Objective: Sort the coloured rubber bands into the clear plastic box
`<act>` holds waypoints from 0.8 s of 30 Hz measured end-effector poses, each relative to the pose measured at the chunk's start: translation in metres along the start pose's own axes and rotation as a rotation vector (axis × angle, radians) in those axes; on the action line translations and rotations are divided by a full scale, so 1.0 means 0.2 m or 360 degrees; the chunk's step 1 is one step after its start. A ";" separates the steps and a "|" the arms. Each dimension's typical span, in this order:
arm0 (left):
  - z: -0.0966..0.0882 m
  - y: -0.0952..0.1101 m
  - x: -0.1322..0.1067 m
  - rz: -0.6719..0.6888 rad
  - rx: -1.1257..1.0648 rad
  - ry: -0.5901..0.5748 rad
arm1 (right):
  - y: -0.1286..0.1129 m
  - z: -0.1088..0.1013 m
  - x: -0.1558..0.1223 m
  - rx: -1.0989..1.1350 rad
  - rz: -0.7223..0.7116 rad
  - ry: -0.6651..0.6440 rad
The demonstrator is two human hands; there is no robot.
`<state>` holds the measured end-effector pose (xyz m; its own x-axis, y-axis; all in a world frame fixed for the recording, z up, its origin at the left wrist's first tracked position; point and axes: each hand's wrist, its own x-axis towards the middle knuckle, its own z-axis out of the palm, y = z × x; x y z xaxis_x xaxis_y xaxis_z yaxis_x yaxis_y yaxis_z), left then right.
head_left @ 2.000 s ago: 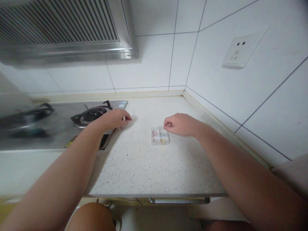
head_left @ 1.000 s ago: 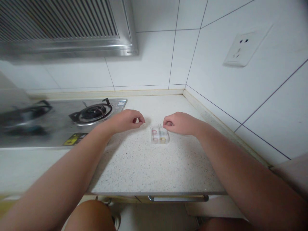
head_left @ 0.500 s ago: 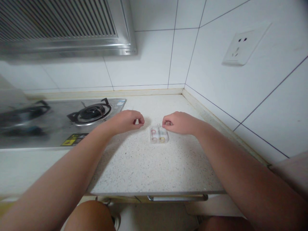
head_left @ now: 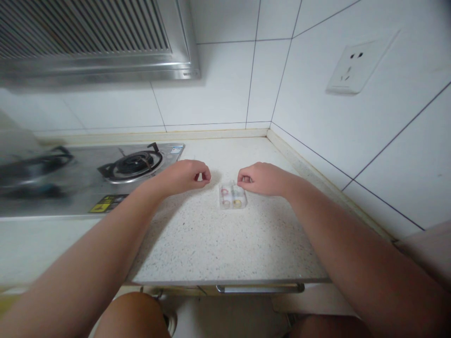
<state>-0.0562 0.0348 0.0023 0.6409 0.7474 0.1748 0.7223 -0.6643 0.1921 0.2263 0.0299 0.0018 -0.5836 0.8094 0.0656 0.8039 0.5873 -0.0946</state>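
A small clear plastic box point(head_left: 233, 198) lies on the speckled countertop between my two hands. Inside it are compartments with little round items, one reddish and one yellowish; their kind is too small to tell. My left hand point(head_left: 188, 177) hovers left of the box, thumb and fingertips closed in a pinch with a gap behind them. Whatever may be in that pinch is too small to see. My right hand point(head_left: 260, 179) is also pinched, its fingertips at the box's upper right corner. I cannot tell whether they touch the box or hold something tiny.
To the left, a gas stove point(head_left: 81, 188) with black burners is set into the countertop point(head_left: 229, 249). A range hood point(head_left: 105, 42) hangs above it. White tiled walls meet behind, with a socket point(head_left: 355, 65) on the right. A drawer handle point(head_left: 260, 289) runs below the counter's front edge.
Almost nothing differs. Both hands keep their pinched shape and place beside the box, and the view has shifted very slightly.
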 end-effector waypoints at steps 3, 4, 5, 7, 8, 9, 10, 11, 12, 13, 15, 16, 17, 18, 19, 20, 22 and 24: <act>0.00 0.00 0.00 0.0002 -0.0007 0.0000 | 0.00 0.00 0.00 0.0005 0.0002 -0.0001; 0.00 0.00 0.00 0.0001 -0.0007 0.0000 | 0.00 0.00 0.00 0.0007 0.0004 0.0000; 0.00 0.00 0.00 -0.0002 -0.0005 0.0001 | 0.00 0.00 0.00 0.0009 0.0008 0.0001; 0.00 0.00 0.00 -0.0010 -0.0003 0.0004 | 0.00 0.00 0.00 0.0013 0.0015 0.0003; 0.00 0.00 0.00 -0.0011 -0.0004 0.0004 | 0.00 0.00 0.00 0.0014 0.0014 0.0007; 0.00 0.00 0.00 -0.0011 -0.0006 0.0004 | 0.00 0.00 0.00 0.0017 0.0010 0.0012; 0.00 0.00 0.00 -0.0011 -0.0007 0.0004 | 0.00 0.00 0.00 0.0018 0.0005 0.0015; 0.00 0.00 0.00 -0.0010 -0.0008 0.0002 | 0.00 0.00 0.00 0.0016 0.0001 0.0017; 0.00 0.00 0.00 -0.0009 -0.0008 0.0002 | 0.00 0.00 0.00 0.0013 0.0000 0.0015; 0.00 0.00 0.00 -0.0008 -0.0006 0.0002 | 0.00 0.00 0.00 0.0010 0.0001 0.0009; 0.00 0.00 0.00 -0.0003 0.0004 -0.0003 | 0.00 0.00 0.00 0.0007 0.0008 -0.0004; 0.00 0.00 0.00 0.0001 0.0010 -0.0008 | 0.00 -0.01 0.00 0.0008 0.0011 -0.0009; 0.00 0.00 0.00 0.0004 0.0016 -0.0012 | 0.00 -0.01 0.00 0.0010 0.0010 -0.0010; 0.00 0.00 0.00 0.0006 0.0022 -0.0015 | -0.01 -0.01 -0.01 0.0011 0.0010 -0.0009; 0.00 0.00 0.00 0.0007 0.0025 -0.0018 | -0.01 -0.01 -0.01 0.0011 0.0007 -0.0009; 0.00 -0.01 0.00 0.0009 0.0028 -0.0017 | -0.01 -0.01 -0.01 0.0009 0.0008 -0.0009; 0.01 -0.01 0.00 0.0015 0.0035 -0.0011 | -0.01 -0.01 -0.01 0.0007 0.0010 -0.0013; 0.01 -0.01 0.00 0.0021 0.0044 -0.0009 | -0.01 -0.01 -0.01 0.0010 0.0017 -0.0018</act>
<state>-0.0582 0.0362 0.0004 0.6518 0.7387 0.1719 0.7207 -0.6738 0.1629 0.2264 0.0281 0.0029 -0.5763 0.8155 0.0532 0.8093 0.5786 -0.1016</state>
